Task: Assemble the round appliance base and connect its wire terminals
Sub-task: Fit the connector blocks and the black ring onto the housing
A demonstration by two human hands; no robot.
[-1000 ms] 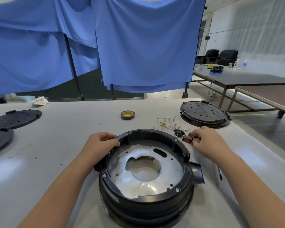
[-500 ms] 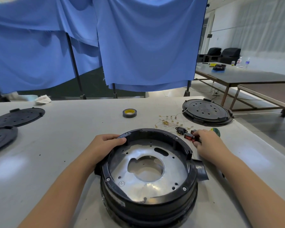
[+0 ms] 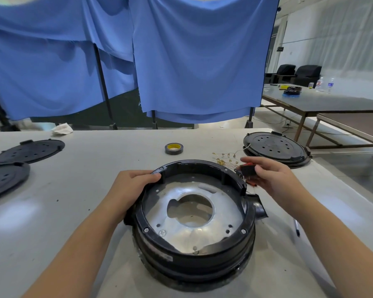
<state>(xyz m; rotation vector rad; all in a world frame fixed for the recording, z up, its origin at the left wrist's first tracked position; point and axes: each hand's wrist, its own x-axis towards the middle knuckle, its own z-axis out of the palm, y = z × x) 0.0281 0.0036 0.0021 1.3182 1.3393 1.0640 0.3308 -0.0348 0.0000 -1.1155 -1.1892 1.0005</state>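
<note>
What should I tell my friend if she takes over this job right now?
Left hand grips the round black base by its rim, steadying it on the table.
Right hand pinches a small red and black switch part, held beside the base rim.
Loose wire terminals lie on the table behind it.
Done: part picked up.
Left: fit it and connect the terminals.

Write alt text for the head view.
A person's left hand grips the rim of a round black appliance base on a white table, while the right hand holds a small red-and-black part beside it. Loose wire terminals and a tape roll lie behind.
</note>
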